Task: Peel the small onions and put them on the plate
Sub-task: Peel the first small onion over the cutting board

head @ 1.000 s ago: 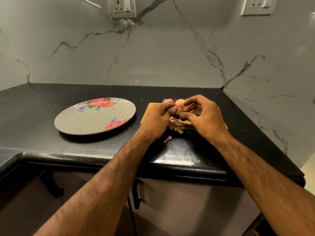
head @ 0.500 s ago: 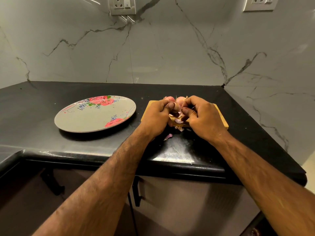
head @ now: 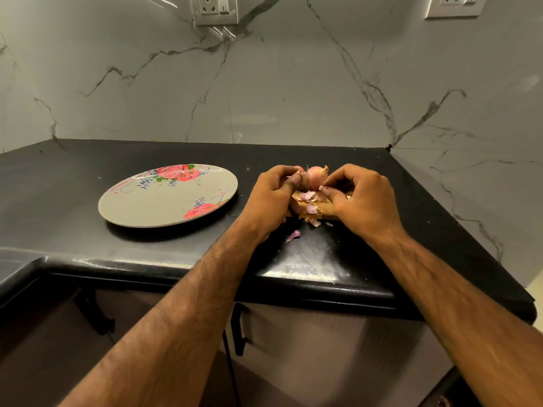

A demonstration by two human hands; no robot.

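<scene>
Nearest, below the board, stood brown cabinet doors [head: 293, 348] with a black handle [head: 239, 330]. Above them ran the glossy rounded lip of a black stone counter [head: 88, 171], scuffed pale just in front of the board. A lone purple scrap [head: 293, 235] lay on that patch. The wooden board [head: 320, 208] was largely hidden by both hands and carried loose peels [head: 308, 196].

At the board's left end the left hand [head: 273, 198] gripped an onion [head: 304, 178], fingers curled round it and thumb pressed against its side. At the right end the right hand [head: 361, 201] was curled too, thumb and forefinger tips drawn together by a second onion [head: 318, 177] – whether they pinched anything could not be told. That second onion sat upright at the board's far edge.

Left of the board, a little apart, lay a grey plate [head: 167, 198] with red roses. Behind the board rose a grey marble wall [head: 293, 83] with dark veins, meeting a side wall beyond the board's right – two sockets [head: 216, 10] high on it.
</scene>
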